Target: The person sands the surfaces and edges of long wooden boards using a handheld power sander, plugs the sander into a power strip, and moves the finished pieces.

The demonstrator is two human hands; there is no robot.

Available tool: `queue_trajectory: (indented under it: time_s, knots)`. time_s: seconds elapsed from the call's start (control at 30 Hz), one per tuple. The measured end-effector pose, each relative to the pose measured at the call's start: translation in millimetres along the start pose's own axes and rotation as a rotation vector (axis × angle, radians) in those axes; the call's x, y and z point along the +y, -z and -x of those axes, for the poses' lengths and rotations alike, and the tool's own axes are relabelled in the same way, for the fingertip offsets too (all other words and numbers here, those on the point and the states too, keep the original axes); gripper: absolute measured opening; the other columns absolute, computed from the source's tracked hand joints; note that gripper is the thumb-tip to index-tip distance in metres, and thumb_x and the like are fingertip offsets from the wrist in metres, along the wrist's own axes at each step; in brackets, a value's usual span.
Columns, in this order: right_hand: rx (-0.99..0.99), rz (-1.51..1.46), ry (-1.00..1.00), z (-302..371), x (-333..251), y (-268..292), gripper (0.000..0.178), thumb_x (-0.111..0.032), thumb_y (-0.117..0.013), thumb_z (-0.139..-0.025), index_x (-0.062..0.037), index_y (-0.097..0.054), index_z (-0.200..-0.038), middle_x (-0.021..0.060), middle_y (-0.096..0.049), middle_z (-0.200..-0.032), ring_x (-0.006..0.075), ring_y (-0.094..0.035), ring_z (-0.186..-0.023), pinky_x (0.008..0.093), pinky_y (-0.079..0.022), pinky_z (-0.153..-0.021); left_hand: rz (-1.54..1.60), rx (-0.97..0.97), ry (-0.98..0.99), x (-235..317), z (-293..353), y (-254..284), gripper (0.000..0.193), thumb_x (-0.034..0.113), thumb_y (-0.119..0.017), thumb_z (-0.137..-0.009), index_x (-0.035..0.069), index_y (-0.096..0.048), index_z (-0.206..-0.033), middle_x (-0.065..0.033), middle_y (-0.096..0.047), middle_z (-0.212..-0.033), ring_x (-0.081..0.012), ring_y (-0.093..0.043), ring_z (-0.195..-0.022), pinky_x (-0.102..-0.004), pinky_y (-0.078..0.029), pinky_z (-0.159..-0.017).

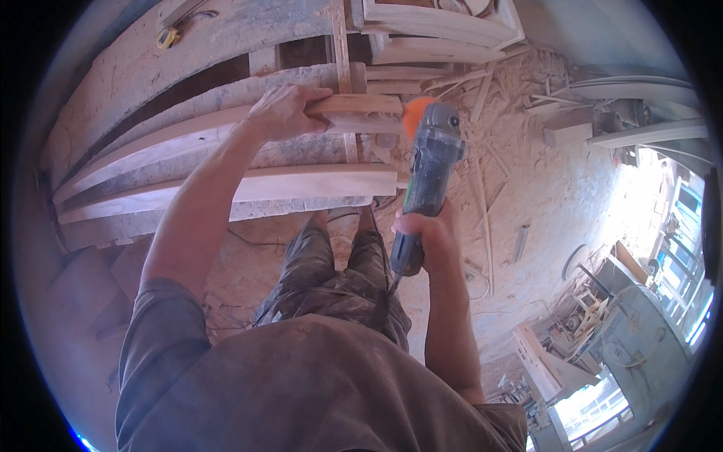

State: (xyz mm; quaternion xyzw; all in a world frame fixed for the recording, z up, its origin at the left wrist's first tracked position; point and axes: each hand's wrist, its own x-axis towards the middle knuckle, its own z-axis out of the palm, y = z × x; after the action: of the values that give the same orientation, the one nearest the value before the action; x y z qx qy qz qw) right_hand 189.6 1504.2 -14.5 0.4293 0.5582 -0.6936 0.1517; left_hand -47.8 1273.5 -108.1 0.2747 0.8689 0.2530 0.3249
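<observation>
My right hand (433, 230) is wrapped round the dark body of an angle grinder (431, 169), held upright with its grey head away from me. An orange disc (416, 114) on the grinder's head is at the right end of a wooden beam (365, 113); whether they touch I cannot tell. My left hand (290, 111) grips the top of that beam near the same end, fingers curled over its edge. A second pale wooden beam (316, 182) lies closer to me on the workbench (279, 156), parallel to the first.
A yellow tape measure (169, 38) lies at the far left of the bench. Wooden frame pieces (444, 34) are stacked beyond it. Sawdust and offcuts cover the floor (512, 173). Boards (648, 132) and a greenish machine (640, 331) stand to the right. A cable (252, 239) runs near my feet.
</observation>
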Motion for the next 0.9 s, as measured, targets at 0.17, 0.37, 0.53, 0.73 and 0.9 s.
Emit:
queue_trajectory:
  time_s: [0.17, 0.37, 0.53, 0.73, 0.9]
  knots:
    - [0.050, 0.065, -0.045, 16.3, 4.7, 5.2, 0.042, -0.004, -0.075, -0.062, 0.0007, -0.063, -0.102, 0.0052, -0.065, -0.086, 0.0169, -0.064, -0.076, 0.0317, -0.052, -0.073, -0.026, -0.013, 0.009, 4.4, 1.2, 4.9, 0.068, 0.032, -0.084, -0.076, 0.013, -0.065, -0.139, -0.0154, -0.075, -0.116, -0.0328, -0.070, -0.109, -0.0418, -0.052, -0.100]
    - [0.021, -0.007, 0.029, 1.7, -1.0, 1.7, 0.045, -0.008, -0.074, -0.060, 0.0026, -0.062, -0.102, 0.0096, -0.065, -0.083, 0.0214, -0.066, -0.071, 0.0339, -0.054, -0.069, 0.113, -0.039, 0.017, -7.0, -4.2, -2.4, 0.065, 0.031, -0.083, -0.077, 0.014, -0.066, -0.138, -0.0146, -0.075, -0.117, -0.0323, -0.070, -0.109, -0.0414, -0.052, -0.099]
    - [0.038, 0.038, 0.009, 11.0, 8.6, 7.7, 0.047, -0.008, -0.073, -0.060, 0.0031, -0.061, -0.103, 0.0085, -0.064, -0.082, 0.0208, -0.066, -0.071, 0.0337, -0.054, -0.068, 0.103, -0.040, 0.014, -8.2, -4.8, 2.8, 0.062, 0.030, -0.084, -0.077, 0.013, -0.068, -0.134, -0.0133, -0.075, -0.114, -0.0322, -0.070, -0.108, -0.0419, -0.052, -0.098]
    - [0.125, -0.003, -0.006, 12.3, 22.7, 18.1, 0.047, -0.009, -0.074, -0.059, 0.0018, -0.061, -0.103, 0.0091, -0.065, -0.084, 0.0208, -0.066, -0.073, 0.0342, -0.055, -0.069, -0.264, 0.148, -0.154, 3.5, -3.2, 6.8, 0.061, 0.021, -0.089, -0.070, 0.000, -0.066, -0.122, -0.0171, -0.066, -0.121, -0.0345, -0.061, -0.119, -0.0453, -0.047, -0.104]
    - [0.061, 0.044, 0.067, 3.8, 20.9, 30.2, 0.042, -0.008, -0.076, -0.062, -0.0006, -0.064, -0.102, 0.0065, -0.067, -0.087, 0.0174, -0.066, -0.076, 0.0329, -0.054, -0.071, -0.370, 0.070, 0.008, 12.4, -1.6, 0.5, 0.059, 0.017, -0.091, -0.065, 0.002, -0.063, -0.115, -0.0178, -0.065, -0.123, -0.0377, -0.059, -0.123, -0.0469, -0.046, -0.106]
